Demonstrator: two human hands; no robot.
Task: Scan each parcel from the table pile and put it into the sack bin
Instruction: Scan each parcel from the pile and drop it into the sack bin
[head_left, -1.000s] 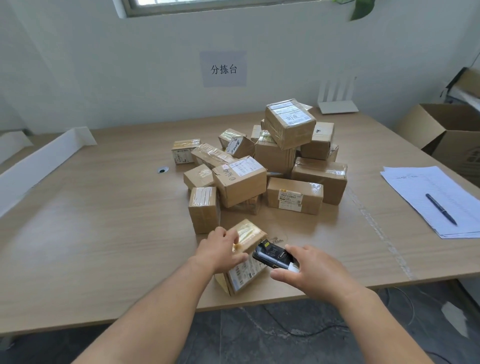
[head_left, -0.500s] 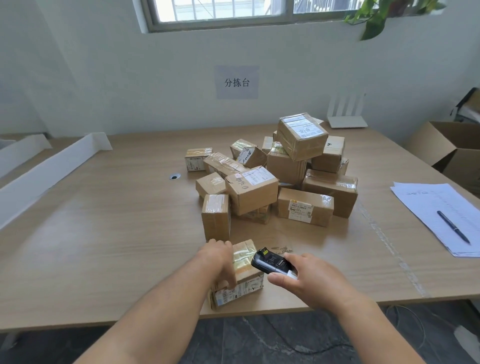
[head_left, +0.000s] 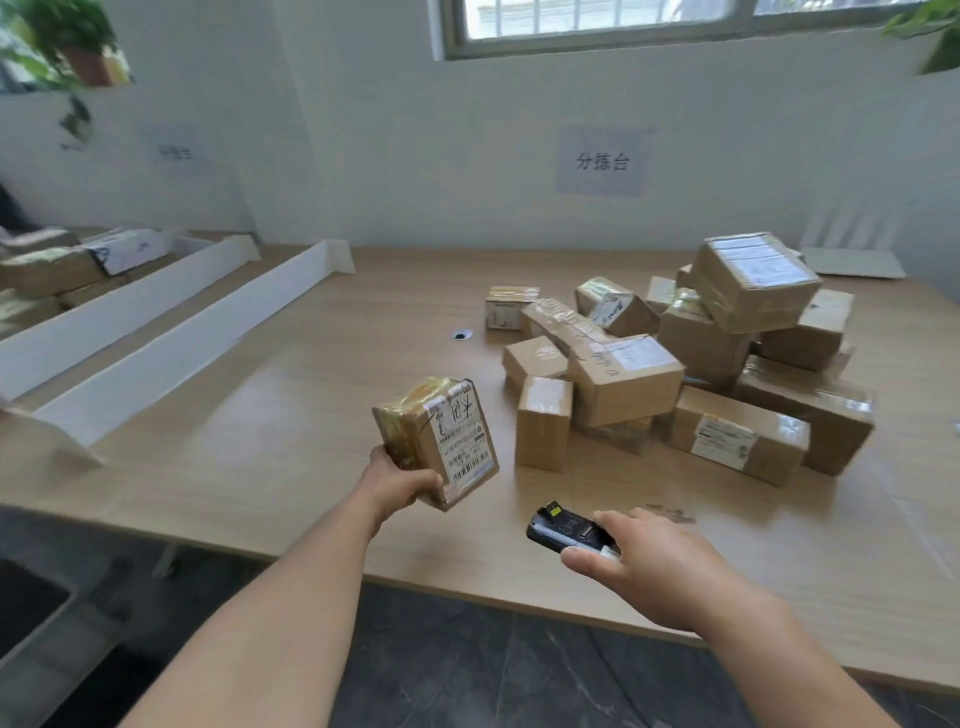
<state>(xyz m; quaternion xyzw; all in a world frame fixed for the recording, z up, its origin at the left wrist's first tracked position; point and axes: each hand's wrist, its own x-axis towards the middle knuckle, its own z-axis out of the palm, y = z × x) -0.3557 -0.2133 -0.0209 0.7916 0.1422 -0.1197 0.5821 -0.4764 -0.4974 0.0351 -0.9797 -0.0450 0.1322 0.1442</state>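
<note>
My left hand (head_left: 397, 486) grips a small taped cardboard parcel (head_left: 441, 439) from below, lifted off the table with its barcode label facing me. My right hand (head_left: 654, 564) holds a black handheld scanner (head_left: 563, 530) low over the table's front edge, to the right of the parcel and apart from it. The pile of cardboard parcels (head_left: 675, 364) lies on the wooden table (head_left: 260, 415) at the right. No sack bin shows in this view.
White divider boards (head_left: 171, 338) run along the table's left side, with more parcels (head_left: 57, 270) behind them. A cable hole (head_left: 461, 334) sits mid-table. A white router (head_left: 852, 260) stands at the back right. Dark floor lies below the front edge.
My left hand has lifted the parcel off the table and carried it left, turning the label toward me. The view has swung left. The scanner hand has stayed near the front edge.
</note>
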